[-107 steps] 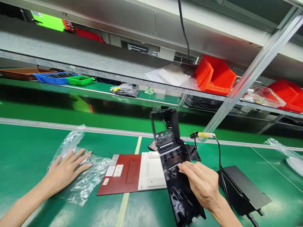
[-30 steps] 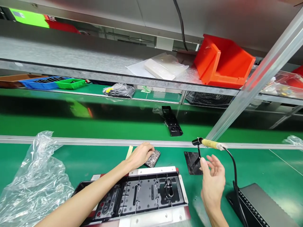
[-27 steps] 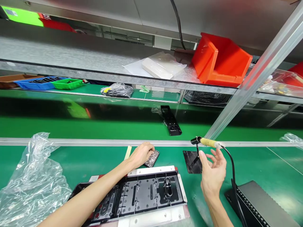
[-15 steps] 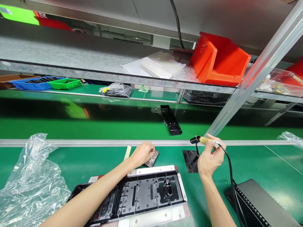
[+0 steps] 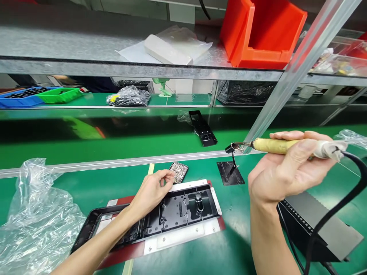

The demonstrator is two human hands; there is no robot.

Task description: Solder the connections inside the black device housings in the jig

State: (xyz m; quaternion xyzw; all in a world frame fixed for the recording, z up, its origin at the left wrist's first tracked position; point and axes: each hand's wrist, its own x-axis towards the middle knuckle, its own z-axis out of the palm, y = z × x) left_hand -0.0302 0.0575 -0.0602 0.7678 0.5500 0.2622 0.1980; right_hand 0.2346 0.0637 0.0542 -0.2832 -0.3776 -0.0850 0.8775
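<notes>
My right hand [image 5: 289, 168] grips a soldering iron [image 5: 275, 146] by its yellow handle, a black cord trailing from its end. The iron's metal tip is at the mouth of a black tubular holder [image 5: 230, 148] on a flat stand. Thumb and fingers pinched together, my left hand [image 5: 157, 185] hovers over the upper edge of a long black plastic housing [image 5: 180, 217]. Whatever is in that pinch is too small to make out. Just beyond it lies a small black tray holding many tiny metal pieces [image 5: 178, 171]. The housing rests in a red and white fixture [image 5: 177, 237].
Clear plastic wrap [image 5: 46, 214] covers the left of the green bench. A dark metal box [image 5: 318, 225] stands at lower right beneath the cord. Behind the rail lies a black panel [image 5: 203, 130]. Overhead, a shelf edge [image 5: 100, 68] carries a red bin [image 5: 266, 57]; a slanted post [image 5: 286, 88] stands right.
My right hand has drawn the soldering iron back to the right, mostly out of its holder. My left hand has moved from the parts tray toward the housing, and the view has shifted.
</notes>
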